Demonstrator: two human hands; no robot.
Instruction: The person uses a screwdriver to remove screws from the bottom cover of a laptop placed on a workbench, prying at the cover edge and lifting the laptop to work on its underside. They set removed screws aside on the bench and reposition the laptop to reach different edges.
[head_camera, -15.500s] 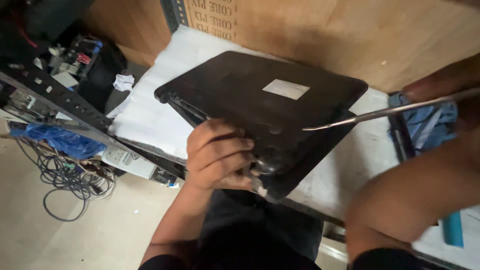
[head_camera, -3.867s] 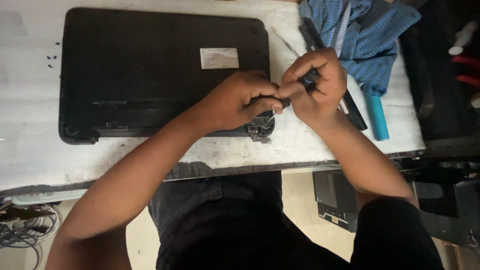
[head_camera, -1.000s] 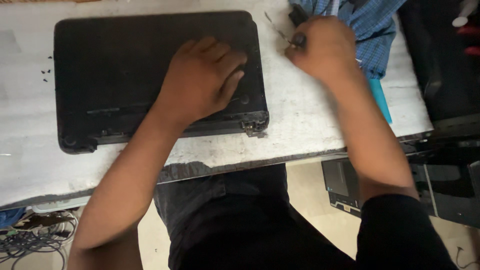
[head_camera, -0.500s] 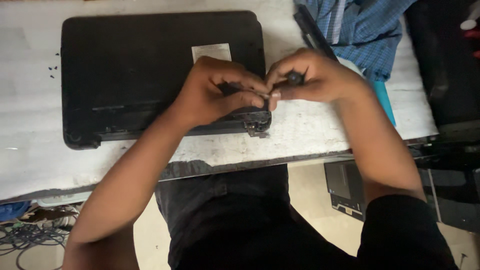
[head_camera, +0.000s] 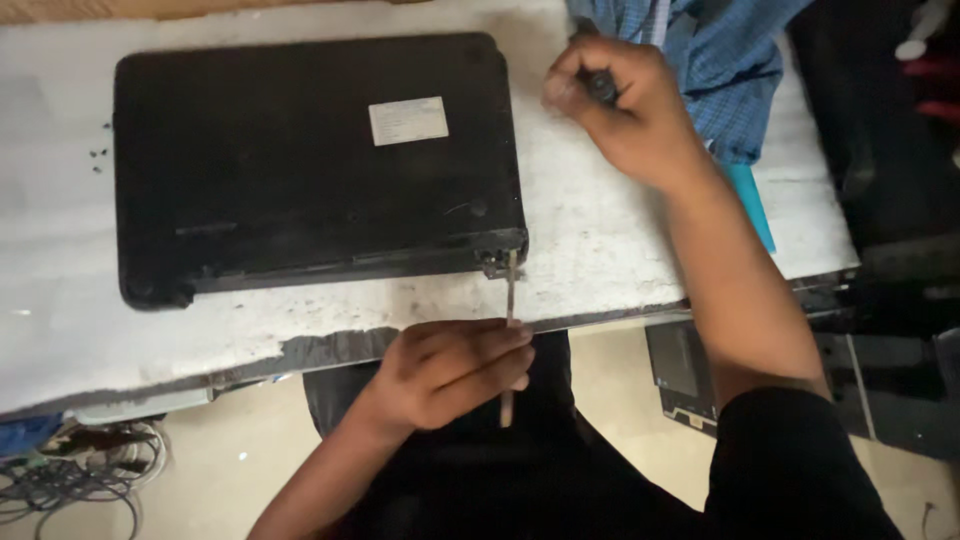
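Left hand (head_camera: 450, 368): fingers curled shut around a thin grey metal rod (head_camera: 509, 300), held near its lower part. The rod stands nearly upright in the view, its upper tip at the near right corner hinge of the black rectangular laptop (head_camera: 300, 170). Half a second earlier this hand lay on the laptop's near right corner, fingertips meeting those of the other hand; it now sits off the laptop, at the near edge of the worn white tabletop (head_camera: 620, 250), over the person's lap.

Right hand (head_camera: 625, 105): fingers closed in a loose fist around a small dark tool handle (head_camera: 600, 85), of which only a short part shows. Earlier it pinched at the laptop's corner; it is now raised to the far right, well apart from the left hand, just beside the blue checked cloth (head_camera: 730, 70). Forearm runs down and right to a black sleeve.

Laptop: closed, underside up, flat on the tabletop, white rectangular label (head_camera: 408, 120) near its centre right. Position unchanged.

Light blue flat strip (head_camera: 750, 205): on the tabletop, right of the forearm.

Small dark screws (head_camera: 98, 155): scattered just left of the laptop.

Tangled grey cables (head_camera: 70, 485): on the floor, lower left.
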